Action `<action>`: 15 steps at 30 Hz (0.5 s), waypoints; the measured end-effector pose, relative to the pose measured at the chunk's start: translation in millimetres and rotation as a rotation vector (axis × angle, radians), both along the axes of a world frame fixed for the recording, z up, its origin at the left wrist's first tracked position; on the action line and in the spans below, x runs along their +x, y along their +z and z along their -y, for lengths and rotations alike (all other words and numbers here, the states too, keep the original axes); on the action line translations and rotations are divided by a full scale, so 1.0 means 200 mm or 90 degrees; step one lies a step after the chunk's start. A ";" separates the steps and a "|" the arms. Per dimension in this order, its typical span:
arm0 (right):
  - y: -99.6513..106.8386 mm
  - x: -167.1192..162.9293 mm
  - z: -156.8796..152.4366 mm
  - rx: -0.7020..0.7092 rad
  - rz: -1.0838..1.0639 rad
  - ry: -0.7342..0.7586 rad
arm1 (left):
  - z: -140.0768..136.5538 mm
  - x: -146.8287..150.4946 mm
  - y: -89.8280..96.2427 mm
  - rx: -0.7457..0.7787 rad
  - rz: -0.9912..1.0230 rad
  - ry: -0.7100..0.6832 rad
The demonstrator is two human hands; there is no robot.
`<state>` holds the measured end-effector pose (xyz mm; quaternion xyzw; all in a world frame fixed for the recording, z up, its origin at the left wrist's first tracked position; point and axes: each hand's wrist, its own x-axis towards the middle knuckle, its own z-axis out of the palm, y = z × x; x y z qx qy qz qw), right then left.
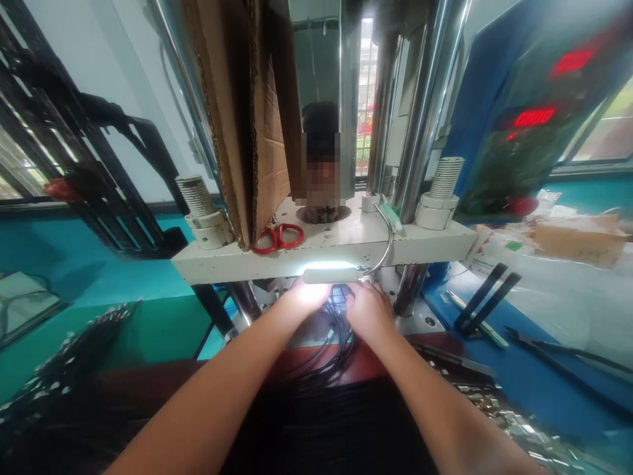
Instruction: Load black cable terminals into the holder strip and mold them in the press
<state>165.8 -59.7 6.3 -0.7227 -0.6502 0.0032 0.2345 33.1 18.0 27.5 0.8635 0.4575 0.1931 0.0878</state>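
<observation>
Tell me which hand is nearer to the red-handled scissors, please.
Left: the left hand is below and slightly right of the red-handled scissors; the right hand is farther right.

Workshop, factory kind. Before me, twelve o'clock: one press-like machine (316, 256), steel columns (426, 112). Two o'clock: control cabinet (487, 99), red digits (534, 117). Eight o'clock: bundled black cables (74, 359).

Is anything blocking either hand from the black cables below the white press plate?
Nothing visible does: the black cables run between the left hand and right hand. The lit lamp sits just above, at the front edge of the white plate; its glare hides the left fingertips, so contact there is unclear.
</observation>
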 end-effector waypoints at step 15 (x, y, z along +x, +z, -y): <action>0.00 0.01 -0.02 -0.005 0.016 -0.016 | 0.01 0.12 -0.01 0.037 -0.130 0.058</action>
